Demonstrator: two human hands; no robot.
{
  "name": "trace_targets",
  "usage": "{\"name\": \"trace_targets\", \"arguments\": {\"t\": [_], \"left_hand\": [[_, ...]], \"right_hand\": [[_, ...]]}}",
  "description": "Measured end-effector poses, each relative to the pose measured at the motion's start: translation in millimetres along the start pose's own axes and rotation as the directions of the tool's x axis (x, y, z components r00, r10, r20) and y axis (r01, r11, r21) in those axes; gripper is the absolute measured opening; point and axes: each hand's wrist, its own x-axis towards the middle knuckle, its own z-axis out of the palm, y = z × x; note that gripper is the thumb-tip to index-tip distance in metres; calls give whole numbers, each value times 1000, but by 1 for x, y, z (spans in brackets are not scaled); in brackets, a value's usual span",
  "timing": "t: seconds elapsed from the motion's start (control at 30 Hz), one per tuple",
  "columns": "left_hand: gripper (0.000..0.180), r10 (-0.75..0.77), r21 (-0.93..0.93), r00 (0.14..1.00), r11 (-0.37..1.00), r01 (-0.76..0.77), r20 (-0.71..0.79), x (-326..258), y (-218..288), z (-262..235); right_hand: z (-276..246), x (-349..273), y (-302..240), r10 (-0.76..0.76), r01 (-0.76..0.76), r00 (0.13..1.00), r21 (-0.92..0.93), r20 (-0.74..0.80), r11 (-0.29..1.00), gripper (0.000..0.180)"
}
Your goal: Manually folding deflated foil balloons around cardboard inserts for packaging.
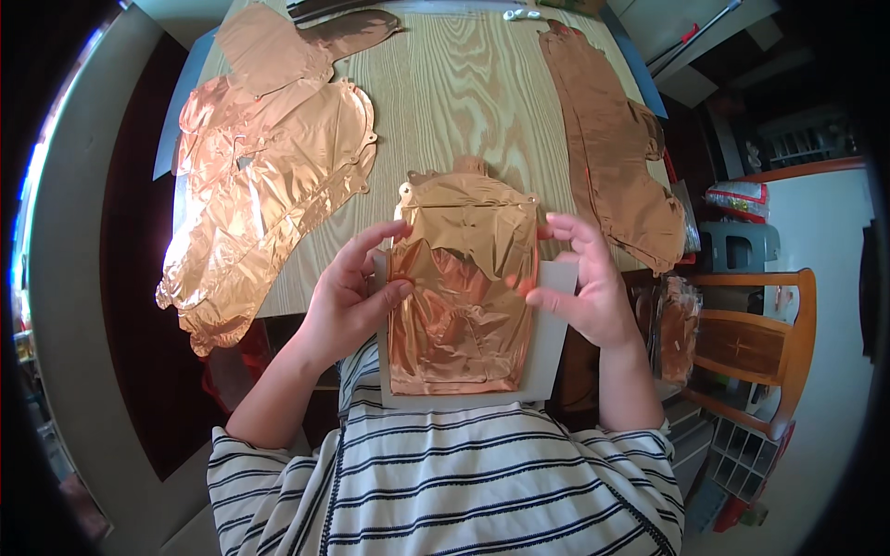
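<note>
A flat, folded copper-coloured foil balloon [464,320] lies on a grey card [551,320] in front of my torso, over the table's near edge. Small tabs with holes stick out from its far end. My left hand [348,301] is closed along the left edge, thumb and fingertips on the foil. At the right edge, my right hand [593,287] curves its fingers round, with the thumb pressed on the foil and card. Parts of the fingers on both sides are hidden by the hands themselves.
More flat foil balloons lie on the wooden table [445,102]: crumpled shiny ones [269,176] at left and a long one [607,139] at right. A small white object [522,15] sits at the far edge. A wooden chair [756,324] stands to the right.
</note>
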Motion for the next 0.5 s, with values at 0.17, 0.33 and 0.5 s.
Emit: {"name": "trace_targets", "arguments": {"t": [0.17,0.33,0.5], "left_hand": [[50,-58,117,998,991,62,-32,-6,11,3],[50,-10,41,998,999,12,-59,-9,9,4],[44,-99,-62,993,994,95,-57,-10,18,4]], "right_hand": [[-3,-9,-2,41,-34,999,-199,30,979,67],[-2,-2,-23,-23,87,989,-455,144,886,48],[3,0,-31,44,3,995,-477,88,879,39]]}}
